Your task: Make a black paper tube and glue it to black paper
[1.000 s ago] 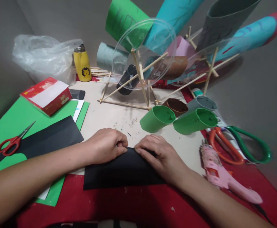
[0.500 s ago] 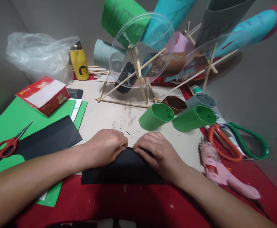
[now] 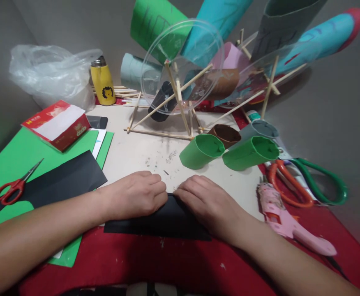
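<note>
Head view. Black paper [image 3: 161, 227], one sheet: near side of the desk [image 3: 198, 263], under both hands. Left hand [image 3: 141, 194]: knuckles up, fingers curled, grip closed on its far edge. Right hand [image 3: 209, 201]: arched, grip pinched on the same edge.

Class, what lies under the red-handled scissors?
The red-handled scissors lie partly over the black paper strip, partly over green paper; patches directly beneath are covered.

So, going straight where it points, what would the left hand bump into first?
Probably the right hand, across a narrow gap by the far edge of the held black sheet; depth is unclear.
</note>
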The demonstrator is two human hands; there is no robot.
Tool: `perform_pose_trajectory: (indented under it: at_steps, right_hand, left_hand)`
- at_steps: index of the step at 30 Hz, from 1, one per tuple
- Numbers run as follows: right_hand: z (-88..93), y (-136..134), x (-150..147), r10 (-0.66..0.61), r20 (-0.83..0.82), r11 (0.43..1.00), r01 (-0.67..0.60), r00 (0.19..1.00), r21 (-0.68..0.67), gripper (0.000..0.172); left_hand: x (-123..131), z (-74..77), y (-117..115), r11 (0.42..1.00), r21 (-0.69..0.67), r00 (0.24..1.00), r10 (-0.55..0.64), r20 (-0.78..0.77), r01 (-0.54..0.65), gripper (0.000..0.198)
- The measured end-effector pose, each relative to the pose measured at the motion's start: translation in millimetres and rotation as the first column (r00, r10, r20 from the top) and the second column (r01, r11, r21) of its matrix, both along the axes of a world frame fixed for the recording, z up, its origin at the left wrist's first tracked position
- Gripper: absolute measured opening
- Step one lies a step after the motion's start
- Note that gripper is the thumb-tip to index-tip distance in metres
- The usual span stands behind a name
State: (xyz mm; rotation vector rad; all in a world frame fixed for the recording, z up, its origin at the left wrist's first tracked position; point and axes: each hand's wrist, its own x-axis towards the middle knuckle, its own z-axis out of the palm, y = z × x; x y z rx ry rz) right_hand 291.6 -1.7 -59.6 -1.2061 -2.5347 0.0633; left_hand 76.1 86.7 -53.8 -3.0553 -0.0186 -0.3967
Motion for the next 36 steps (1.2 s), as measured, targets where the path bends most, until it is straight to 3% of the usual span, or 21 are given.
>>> perform_pose_trajectory:
  at_steps: [9, 18, 26, 30, 36]
  right_hand:
    - [3.0, -9.6, 4.0, -0.017, 0.059, 0.995, 0.023, 0.998, -0.102, 0.026]
    - [5.9, -16.1, 7.0, -0.085, 0.070, 0.973, 0.098, 0.994, -0.207, 0.024]
    - [8.3, -25.8, 6.8, -0.113, 0.030, 0.990, 0.115, 0.993, -0.079, 0.034]
    - [0.5, -34.1, 11.9, -0.061, 0.080, 0.998, 0.059, 0.995, 0.028, 0.034]
    - [-11.0, -44.3, 23.7, -0.080, 0.098, 0.997, 0.078, 0.992, 0.030, 0.039]
  left_hand:
    - [-3.6, 5.7, -3.9, 0.998, 0.053, 0.994, -0.039, -0.103, 0.045, 0.010]
    - [-9.9, 8.9, -10.8, 0.994, 0.108, 0.986, -0.008, -0.168, 0.026, 0.014]
    - [-12.0, 6.0, -10.8, 1.000, 0.029, 0.978, 0.017, -0.206, -0.012, 0.018]
    - [-15.1, 4.8, -5.9, 0.999, -0.032, 0.977, 0.029, -0.209, -0.036, 0.018]
    - [-18.1, 6.7, -4.1, 0.998, -0.048, 0.984, 0.019, -0.174, -0.028, 0.034]
